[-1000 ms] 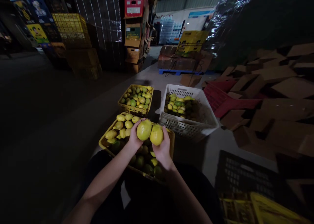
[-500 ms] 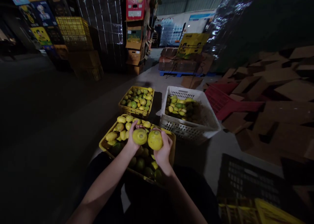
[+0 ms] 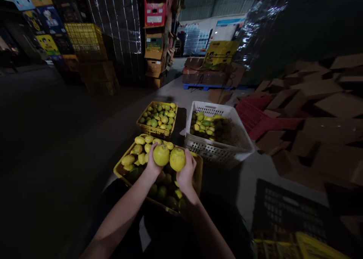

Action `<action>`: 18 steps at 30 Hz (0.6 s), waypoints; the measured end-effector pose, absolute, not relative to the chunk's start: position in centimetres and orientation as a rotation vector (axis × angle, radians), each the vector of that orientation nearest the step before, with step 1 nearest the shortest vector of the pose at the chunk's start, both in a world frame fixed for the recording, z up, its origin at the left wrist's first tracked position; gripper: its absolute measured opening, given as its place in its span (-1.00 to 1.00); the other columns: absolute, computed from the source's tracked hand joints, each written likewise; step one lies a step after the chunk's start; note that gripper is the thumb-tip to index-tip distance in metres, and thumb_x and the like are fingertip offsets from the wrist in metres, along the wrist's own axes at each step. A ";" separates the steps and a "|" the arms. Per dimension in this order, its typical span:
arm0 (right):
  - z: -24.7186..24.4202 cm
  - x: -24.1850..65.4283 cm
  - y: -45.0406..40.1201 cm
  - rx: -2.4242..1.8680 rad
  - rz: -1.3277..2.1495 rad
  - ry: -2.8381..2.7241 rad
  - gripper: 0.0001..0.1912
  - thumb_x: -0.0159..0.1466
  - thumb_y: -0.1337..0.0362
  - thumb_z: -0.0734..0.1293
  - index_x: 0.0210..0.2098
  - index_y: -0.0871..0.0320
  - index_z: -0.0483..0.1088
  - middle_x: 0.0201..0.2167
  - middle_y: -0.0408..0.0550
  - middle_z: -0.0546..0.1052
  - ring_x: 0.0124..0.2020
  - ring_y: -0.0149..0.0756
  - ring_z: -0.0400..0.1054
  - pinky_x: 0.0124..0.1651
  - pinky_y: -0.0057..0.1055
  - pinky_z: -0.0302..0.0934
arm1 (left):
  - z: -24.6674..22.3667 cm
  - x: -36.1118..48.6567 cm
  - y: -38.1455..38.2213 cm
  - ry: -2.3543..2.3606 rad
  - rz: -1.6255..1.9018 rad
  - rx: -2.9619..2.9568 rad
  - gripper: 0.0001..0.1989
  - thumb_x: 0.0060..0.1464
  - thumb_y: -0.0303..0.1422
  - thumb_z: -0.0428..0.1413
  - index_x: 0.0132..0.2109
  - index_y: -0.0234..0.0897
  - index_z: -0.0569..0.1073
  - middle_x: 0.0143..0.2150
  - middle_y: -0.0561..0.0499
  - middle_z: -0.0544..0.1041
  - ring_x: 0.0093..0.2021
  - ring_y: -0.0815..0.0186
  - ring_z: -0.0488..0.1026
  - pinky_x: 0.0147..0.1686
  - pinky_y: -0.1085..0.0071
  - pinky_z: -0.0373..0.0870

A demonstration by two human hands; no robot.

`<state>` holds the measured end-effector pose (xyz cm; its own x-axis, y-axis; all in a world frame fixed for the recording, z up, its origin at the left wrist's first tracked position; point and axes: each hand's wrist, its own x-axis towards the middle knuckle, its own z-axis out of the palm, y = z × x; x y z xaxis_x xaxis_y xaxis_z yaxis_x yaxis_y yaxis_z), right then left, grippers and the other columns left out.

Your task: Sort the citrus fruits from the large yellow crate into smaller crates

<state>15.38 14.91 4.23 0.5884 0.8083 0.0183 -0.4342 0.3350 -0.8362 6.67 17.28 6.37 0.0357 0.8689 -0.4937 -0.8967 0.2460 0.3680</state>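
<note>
Above the near yellow crate (image 3: 120, 171), my left hand (image 3: 153, 164) is closed round a yellow-green lemon (image 3: 161, 155). Beside it my right hand (image 3: 187, 172) grips a second lemon (image 3: 177, 159) of much the same size. The two fruits are held side by side, close together, with most fingers hidden behind them. Yellow lemons (image 3: 129, 160) fill the far left part of the near crate. Darker green fruit (image 3: 162, 191) lies in shadow in its nearer part, under my wrists.
Beyond stands a smaller-looking yellow crate (image 3: 151, 129) of mixed green and yellow lemons. To the right is a white crate (image 3: 238, 138), partly filled with lemons. Flattened cardboard (image 3: 320, 145) and a red crate (image 3: 263, 119) lie further right. A yellow crate (image 3: 314, 247) shows at bottom right.
Both lemons have been turned in my hands, showing different sides. My hands stay over the near crate, still holding them. The view has shifted slightly.
</note>
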 end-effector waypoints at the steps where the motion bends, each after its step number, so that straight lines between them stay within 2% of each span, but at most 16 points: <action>1: 4.0 15.3 15.2 -0.921 0.857 -0.457 -0.62 0.12 -0.07 0.42 -0.38 0.16 0.54 -0.39 -0.08 0.62 -0.30 -0.21 0.49 -0.15 -0.27 0.38 | 6.6 6.8 17.2 0.721 1.349 -0.030 -0.89 0.19 -0.33 0.16 -0.26 -0.28 0.50 -0.42 0.06 0.57 -0.44 0.36 0.52 -0.35 0.47 0.49; 4: 3.4 15.4 15.9 -0.947 0.865 -0.475 -0.54 0.11 -0.09 0.43 -0.23 0.17 0.52 -0.26 -0.02 0.62 -0.20 -0.19 0.48 -0.08 -0.26 0.38 | 7.4 7.0 16.9 0.713 1.304 0.017 -0.82 0.21 -0.32 0.11 -0.16 -0.33 0.54 -0.34 -0.03 0.63 -0.36 0.29 0.59 -0.28 0.42 0.53; 7: 2.9 15.7 16.2 -1.026 0.767 -0.558 -0.51 0.14 -0.07 0.42 -0.10 0.15 0.48 -0.14 0.02 0.61 -0.12 -0.16 0.47 -0.01 -0.22 0.36 | 7.7 7.2 16.7 0.696 1.294 -0.011 -0.82 0.23 -0.37 0.06 -0.19 -0.34 0.54 -0.36 -0.05 0.63 -0.32 0.25 0.61 -0.17 0.37 0.55; 11: 2.6 16.3 16.1 -1.147 0.493 -0.796 -0.59 0.28 -0.04 0.34 -0.07 0.13 0.50 -0.08 0.07 0.58 -0.02 -0.10 0.45 0.13 -0.09 0.30 | 6.9 7.4 16.6 0.627 1.286 -0.019 -0.84 0.16 -0.41 0.08 -0.19 -0.31 0.55 -0.32 -0.05 0.64 -0.21 0.21 0.63 -0.05 0.35 0.52; 14: 2.4 16.9 15.8 -1.160 0.250 -1.039 -0.63 0.38 0.01 0.26 -0.06 0.11 0.52 -0.07 0.09 0.56 0.00 -0.09 0.45 0.13 -0.07 0.32 | 5.6 7.4 16.5 0.539 1.197 -0.016 -0.78 0.10 -0.36 0.11 -0.13 -0.28 0.57 -0.26 -0.06 0.66 -0.09 0.12 0.63 0.01 0.26 0.50; 18: 2.1 17.9 15.9 -1.194 0.016 -1.272 -0.63 0.45 0.07 0.20 0.02 0.09 0.53 0.02 0.13 0.51 0.06 -0.08 0.43 0.14 -0.07 0.33 | 3.9 7.2 16.2 0.464 1.065 -0.030 -0.78 0.00 -0.31 0.16 -0.18 -0.26 0.55 -0.27 -0.06 0.67 -0.17 0.11 0.63 0.01 0.17 0.50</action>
<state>17.88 15.89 2.09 0.3761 0.5948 0.7104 0.5763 0.4502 -0.6821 7.18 16.18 3.89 0.3979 0.8348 -0.3804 -0.8470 0.4936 0.1972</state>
